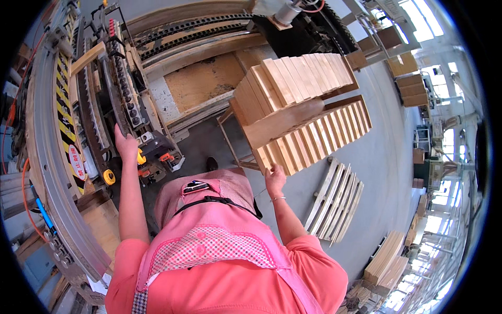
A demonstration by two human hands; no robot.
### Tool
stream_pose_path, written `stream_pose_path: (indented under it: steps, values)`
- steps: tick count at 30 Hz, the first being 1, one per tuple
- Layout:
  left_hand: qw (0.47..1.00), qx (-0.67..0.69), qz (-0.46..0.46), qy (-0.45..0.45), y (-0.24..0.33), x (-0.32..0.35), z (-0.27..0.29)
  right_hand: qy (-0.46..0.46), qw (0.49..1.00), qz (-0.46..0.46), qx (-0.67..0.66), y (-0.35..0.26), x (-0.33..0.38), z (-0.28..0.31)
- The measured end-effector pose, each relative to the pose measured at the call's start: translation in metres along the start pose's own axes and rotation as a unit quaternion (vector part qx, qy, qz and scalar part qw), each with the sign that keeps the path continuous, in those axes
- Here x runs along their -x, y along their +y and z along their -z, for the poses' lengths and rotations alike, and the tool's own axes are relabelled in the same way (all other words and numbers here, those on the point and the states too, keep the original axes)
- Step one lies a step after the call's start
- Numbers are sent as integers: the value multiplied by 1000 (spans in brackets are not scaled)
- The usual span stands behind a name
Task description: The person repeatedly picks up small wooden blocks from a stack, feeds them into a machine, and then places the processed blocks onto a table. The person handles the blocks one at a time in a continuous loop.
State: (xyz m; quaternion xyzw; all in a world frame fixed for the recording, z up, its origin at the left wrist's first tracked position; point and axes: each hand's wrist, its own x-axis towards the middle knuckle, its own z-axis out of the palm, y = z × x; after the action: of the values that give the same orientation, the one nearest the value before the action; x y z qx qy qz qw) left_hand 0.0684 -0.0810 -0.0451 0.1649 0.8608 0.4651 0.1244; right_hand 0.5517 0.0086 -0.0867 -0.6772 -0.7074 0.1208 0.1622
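Observation:
My left hand (126,147) reaches into the machine on the left, with its fingers stretched out against the near end of a dark rail (116,102). Yellow-and-black clamp knobs (140,156) sit close beside that wrist. On the other side, my right hand (275,181) has its fingers closed on the near end of a light wooden board (268,156), the nearest of a stepped row. That row lies along the lower side of a wooden stand (285,123). A second stack of boards (308,76) stands on its upper part.
A slatted wooden pallet (334,201) lies on the grey floor to the right. Ahead runs a machine bed (204,83) with chain tracks. A black-and-yellow striped guard (67,120) and a curved metal beam (52,172) border the left. Stacked boards (384,256) stand at the lower right.

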Motion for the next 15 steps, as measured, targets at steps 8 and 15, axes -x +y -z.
stream_pose_path:
  steps: [8,15]
  values:
    - [999,17,34,-8,9,3,3,-23,983,-113,140,37,-48,5]
    - [997,-36,61,10,20,6,2,-25,978,-126,162,50,-61,-8]
